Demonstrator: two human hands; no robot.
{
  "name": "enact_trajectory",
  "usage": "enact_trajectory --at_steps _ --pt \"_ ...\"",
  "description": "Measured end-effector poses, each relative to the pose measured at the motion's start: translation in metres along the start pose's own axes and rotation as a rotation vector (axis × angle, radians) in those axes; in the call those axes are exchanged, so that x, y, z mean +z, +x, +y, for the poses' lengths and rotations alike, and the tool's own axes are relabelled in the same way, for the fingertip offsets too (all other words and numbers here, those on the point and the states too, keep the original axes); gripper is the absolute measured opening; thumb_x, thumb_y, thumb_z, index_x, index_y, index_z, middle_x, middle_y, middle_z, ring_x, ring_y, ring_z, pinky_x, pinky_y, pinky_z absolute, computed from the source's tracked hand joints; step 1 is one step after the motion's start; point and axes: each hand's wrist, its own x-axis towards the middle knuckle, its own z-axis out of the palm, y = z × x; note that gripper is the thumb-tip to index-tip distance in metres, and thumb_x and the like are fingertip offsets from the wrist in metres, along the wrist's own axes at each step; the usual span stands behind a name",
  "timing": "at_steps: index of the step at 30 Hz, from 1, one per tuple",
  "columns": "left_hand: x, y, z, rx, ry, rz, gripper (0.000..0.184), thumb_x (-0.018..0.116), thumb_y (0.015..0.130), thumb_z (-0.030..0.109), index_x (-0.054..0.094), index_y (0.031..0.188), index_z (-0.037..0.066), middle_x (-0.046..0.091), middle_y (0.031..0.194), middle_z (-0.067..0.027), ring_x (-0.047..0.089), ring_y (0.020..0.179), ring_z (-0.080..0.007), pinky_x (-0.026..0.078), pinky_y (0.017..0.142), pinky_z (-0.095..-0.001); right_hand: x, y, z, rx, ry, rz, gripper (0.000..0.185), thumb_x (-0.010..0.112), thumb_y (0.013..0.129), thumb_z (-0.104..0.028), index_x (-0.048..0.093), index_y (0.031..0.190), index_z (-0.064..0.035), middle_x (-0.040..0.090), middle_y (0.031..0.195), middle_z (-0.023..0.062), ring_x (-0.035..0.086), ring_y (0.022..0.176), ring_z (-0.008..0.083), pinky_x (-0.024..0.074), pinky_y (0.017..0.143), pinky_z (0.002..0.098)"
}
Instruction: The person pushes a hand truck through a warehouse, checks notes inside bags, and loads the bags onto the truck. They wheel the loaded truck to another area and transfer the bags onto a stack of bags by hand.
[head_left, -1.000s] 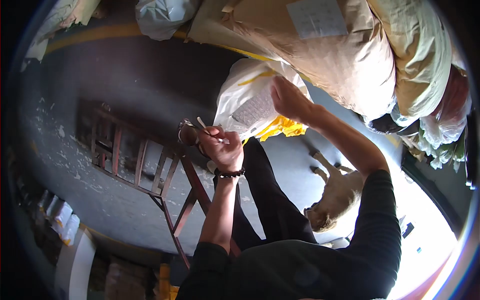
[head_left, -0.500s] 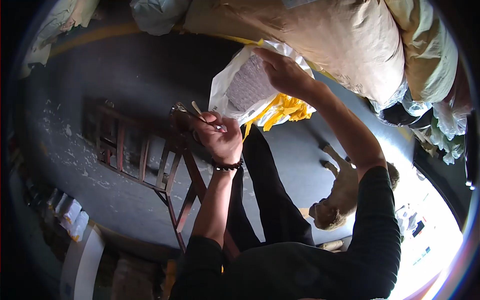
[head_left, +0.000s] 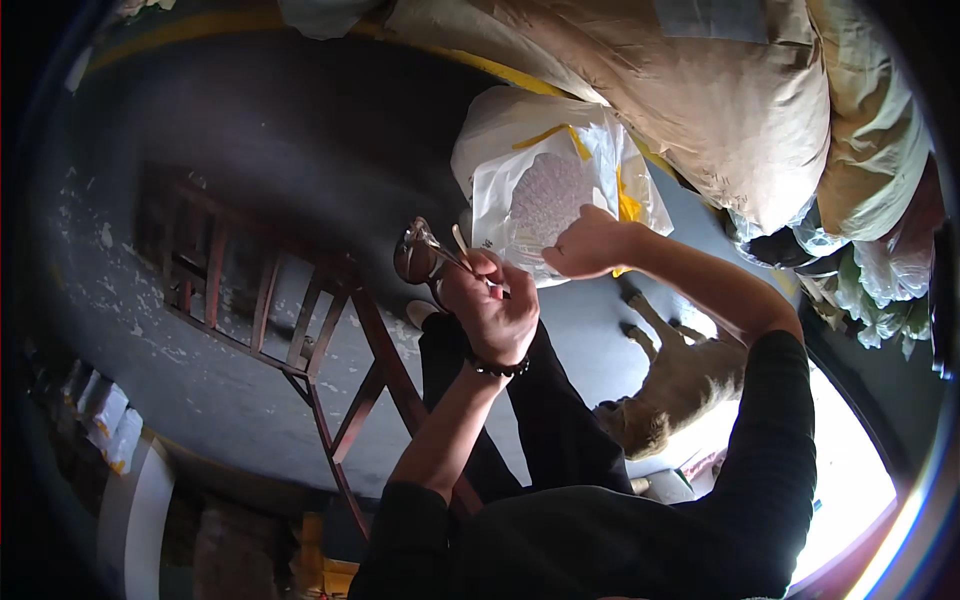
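Observation:
My left hand (head_left: 492,305), with a dark beaded bracelet at the wrist, is closed around what look like brown-tinted glasses (head_left: 415,255). A slim pale stick (head_left: 460,240) also pokes up from its fingers; its kind is unclear. In front lies a white plastic bag (head_left: 490,130) with yellow tape (head_left: 628,200) on it. Greyish-mauve, textured material (head_left: 550,195) shows through the plastic. My right hand (head_left: 592,245) is curled at the bag's near right edge and appears to pinch the plastic; its fingertips are partly hidden.
Large tan sacks (head_left: 700,110) line the far right side. A dark red metal frame (head_left: 385,370) resembling a ladder stands at left, close to my legs. A light brown dog (head_left: 690,385) is on the floor to the right. White packages (head_left: 115,430) sit far left.
My right hand has moved from the bag's far rim to its near edge and curled. The bag's opening has folded over, covering more of the contents. My left hand has shifted right and down.

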Motion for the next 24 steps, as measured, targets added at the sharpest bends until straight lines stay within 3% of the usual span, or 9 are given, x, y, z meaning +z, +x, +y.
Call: enact_trajectory --at_steps 5,6,8,10,11,14,17,24 --pt "0.001 -0.006 0.012 -0.157 -0.19 -0.083 0.036 0.055 0.073 -0.015 0.035 0.092 0.007 0.039 0.078 0.0002 0.033 0.061 -0.0037 0.03 0.054 -0.0175 0.018 -0.014 0.001 -0.012 -0.002 0.133 0.041 0.028 0.092 -0.029 0.063 0.086 -0.0073 0.067 0.077 0.0136 0.062 0.073 0.0324 0.0371 0.078 0.0449" --pt "-0.001 -0.008 0.011 -0.134 -0.162 -0.118 0.036 0.056 0.073 -0.014 0.035 0.092 0.007 0.039 0.078 0.0 0.033 0.061 -0.0037 0.03 0.053 -0.0175 0.026 -0.019 -0.002 -0.04 -0.025 0.269 0.039 0.033 0.091 -0.026 0.059 0.069 -0.006 0.064 0.064 0.0121 0.059 0.061 0.033 0.037 0.075 0.0432" --pt "-0.004 -0.01 0.014 -0.145 -0.161 -0.187 0.036 0.057 0.073 -0.014 0.034 0.091 0.007 0.038 0.078 -0.0003 0.032 0.061 -0.0033 0.03 0.052 -0.0172 0.038 -0.021 -0.003 -0.038 -0.007 0.375 0.039 0.036 0.09 -0.024 0.057 0.062 -0.0059 0.061 0.058 0.0125 0.057 0.055 0.0331 0.0373 0.072 0.0421" --pt "-0.005 -0.008 0.015 -0.019 -0.1 -0.192 0.036 0.057 0.072 -0.014 0.035 0.092 0.006 0.038 0.077 -0.0014 0.034 0.06 -0.0064 0.03 0.05 -0.0202 0.051 -0.02 -0.003 -0.071 -0.011 0.548 0.04 0.043 0.087 -0.023 0.056 0.053 -0.006 0.056 0.05 0.014 0.054 0.048 0.0345 0.0398 0.072 0.042" --pt "-0.004 -0.008 0.015 0.053 -0.074 -0.181 0.035 0.057 0.072 -0.014 0.035 0.092 0.005 0.037 0.076 -0.0017 0.035 0.06 -0.0077 0.03 0.05 -0.0214 0.055 -0.02 -0.002 -0.049 0.004 0.554 0.04 0.043 0.086 -0.023 0.056 0.053 -0.0057 0.056 0.05 0.0145 0.054 0.048 0.0347 0.0405 0.074 0.0426" --pt "-0.002 -0.009 0.016 -0.033 -0.161 -0.199 0.033 0.058 0.072 -0.014 0.038 0.089 0.006 0.039 0.071 -0.0015 0.036 0.057 -0.0095 0.031 0.048 -0.0237 0.051 -0.021 -0.01 0.037 0.069 0.526 0.04 0.043 0.085 -0.022 0.057 0.051 -0.0053 0.057 0.053 0.0167 0.056 0.051 0.0351 0.042 0.082 0.0437" --pt "-0.005 -0.02 0.012 -0.095 -0.169 -0.257 0.033 0.059 0.072 -0.012 0.038 0.086 0.008 0.043 0.072 -0.0022 0.036 0.057 -0.0093 0.031 0.048 -0.0242 0.055 -0.021 -0.008 0.05 0.074 0.517 0.028 0.044 0.082 -0.018 0.052 0.057 -0.0068 0.056 0.055 0.0143 0.054 0.055 0.0328 0.0392 0.077 0.0411" --pt "-0.009 -0.022 0.009 -0.167 -0.332 -0.172 0.032 0.061 0.072 -0.012 0.038 0.083 0.008 0.044 0.073 -0.0025 0.038 0.059 -0.0096 0.032 0.052 -0.0246 0.036 -0.026 -0.004 0.079 0.032 0.574 0.032 0.044 0.084 -0.019 0.056 0.057 -0.0063 0.058 0.058 0.0152 0.057 0.06 0.0313 0.0409 0.079 0.0381"
